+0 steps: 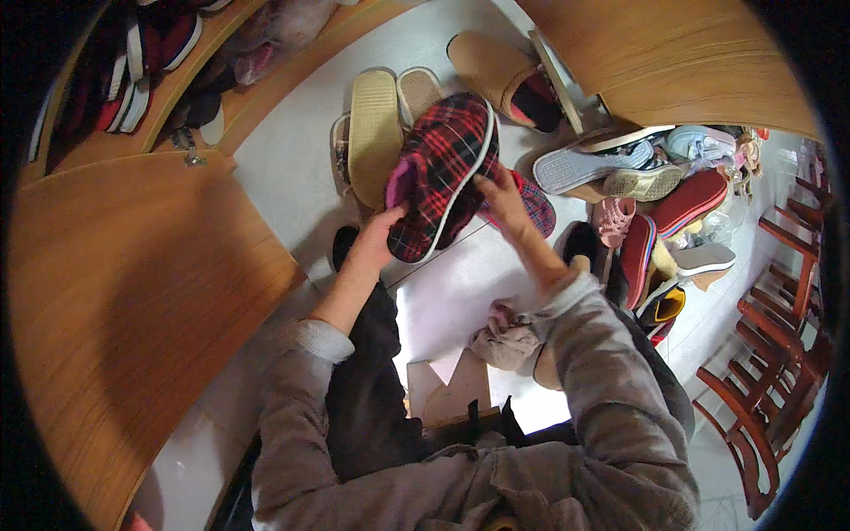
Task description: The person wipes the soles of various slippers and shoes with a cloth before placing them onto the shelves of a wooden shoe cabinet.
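A red and black plaid closed-toe slipper with a white sole edge is held up over the floor, tilted on its side. The fingers of my left hand grip it at the heel, beside its purple lining. My right hand holds it from the sole side; part of that grip is hidden behind the slipper. Just beyond my right hand, another plaid slipper with red trim shows partly. Behind the held slipper lie a shoe with its pale yellow sole upward and a beige slipper.
A tan slipper rests near the right cabinet door. Mixed footwear, including a red-soled slipper, is heaped to the right. Wooden chairs stand beyond. Left are an open cabinet door and shoe shelves. A crumpled cloth lies between my legs.
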{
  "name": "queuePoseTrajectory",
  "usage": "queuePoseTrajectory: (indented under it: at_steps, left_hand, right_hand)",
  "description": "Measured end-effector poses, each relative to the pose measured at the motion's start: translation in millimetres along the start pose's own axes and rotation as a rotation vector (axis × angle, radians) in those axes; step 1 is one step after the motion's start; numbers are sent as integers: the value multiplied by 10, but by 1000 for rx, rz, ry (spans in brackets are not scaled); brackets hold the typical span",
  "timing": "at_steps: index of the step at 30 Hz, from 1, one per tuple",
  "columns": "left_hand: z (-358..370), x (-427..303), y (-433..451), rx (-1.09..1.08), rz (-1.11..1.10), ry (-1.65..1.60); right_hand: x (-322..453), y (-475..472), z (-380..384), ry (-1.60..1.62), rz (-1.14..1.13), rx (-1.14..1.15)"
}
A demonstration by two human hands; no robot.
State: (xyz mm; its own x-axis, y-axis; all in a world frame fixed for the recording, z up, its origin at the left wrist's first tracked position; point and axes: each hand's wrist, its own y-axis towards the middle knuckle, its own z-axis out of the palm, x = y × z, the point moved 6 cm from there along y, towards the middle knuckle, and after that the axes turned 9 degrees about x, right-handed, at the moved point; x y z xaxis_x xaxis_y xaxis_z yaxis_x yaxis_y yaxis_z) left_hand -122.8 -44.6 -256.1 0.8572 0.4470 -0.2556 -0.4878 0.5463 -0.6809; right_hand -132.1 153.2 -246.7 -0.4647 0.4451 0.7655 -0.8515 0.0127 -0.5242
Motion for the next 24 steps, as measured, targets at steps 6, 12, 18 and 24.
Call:
queuePoseTrajectory:
  at_steps: [6, 12, 18, 24]
  left_hand:
    - [-219, 42, 48, -76, 119, 225]
    - [-240, 76, 282, -35, 182, 226]
    - [-147, 78, 132, -61, 114, 482]
    - [27, 57, 182, 20, 51, 325]
  right_hand:
    - [-525, -632, -15, -320, -1, -183]
    - [-793, -622, -614, -542, 75, -127]
    - [-1263, -1837, -223, -1588, 43, 379]
    - [-1372, -2260, -331, -1826, -211, 609]
